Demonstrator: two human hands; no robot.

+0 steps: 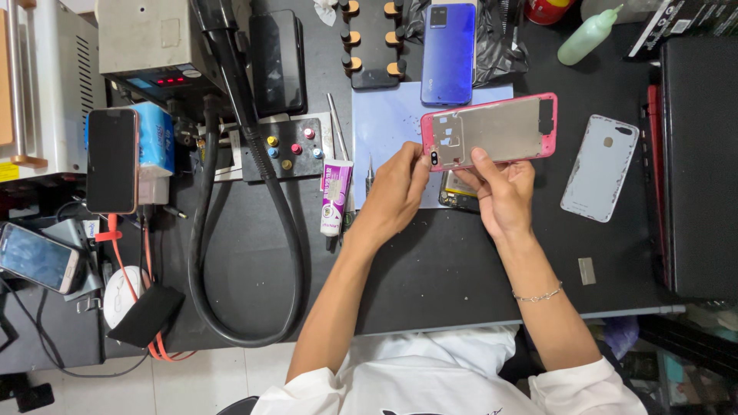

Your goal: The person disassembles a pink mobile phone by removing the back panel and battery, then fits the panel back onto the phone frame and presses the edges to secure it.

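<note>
Both hands hold a pink phone frame (492, 131) with a grey metal inner plate, lifted above a pale blue work mat (388, 123). My left hand (396, 192) pinches the frame's left end near the camera hole. My right hand (500, 188) grips its lower edge, thumb pressed on the plate. Partly hidden under my right hand lies a dark phone part (455, 196) on the mat's lower edge. A blue phone (448, 52) lies face down at the mat's top.
A white phone back cover (600, 167) lies to the right, a purple glue tube (335, 196) and tweezers to the left. A thick black hose (246, 230) loops across the dark table. Several phones, a hot-air station (154, 46), a green squeeze bottle (586, 36) and a black case (699, 169) surround the mat.
</note>
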